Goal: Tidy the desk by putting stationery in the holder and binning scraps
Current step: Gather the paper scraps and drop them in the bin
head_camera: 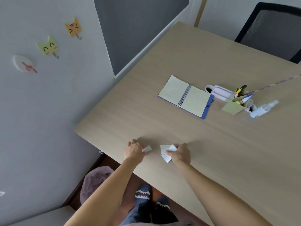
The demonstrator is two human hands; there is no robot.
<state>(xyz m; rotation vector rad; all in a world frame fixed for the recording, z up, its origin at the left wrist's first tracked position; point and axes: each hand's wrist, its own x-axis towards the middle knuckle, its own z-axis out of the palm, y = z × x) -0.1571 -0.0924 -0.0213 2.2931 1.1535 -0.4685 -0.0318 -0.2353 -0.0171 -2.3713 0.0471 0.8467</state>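
Observation:
Near the front edge of the wooden desk (211,144), my left hand (134,150) pinches a small white paper scrap (147,148). A little to its right, my right hand (180,154) grips several white paper scraps (166,152) that fan out against the desk top. The stationery holder (234,105), a green box with pens and markers sticking up, stands far back on the right. On the floor below the desk's left corner sits a bin with a pink liner (94,181), partly hidden by my left forearm.
An open spiral notebook (185,97) lies mid-desk, left of the holder. A white spray bottle (262,110) lies beside the holder, with a pale tray (218,92) behind. A black mesh chair (273,28) stands at the far right. The wall runs along the left.

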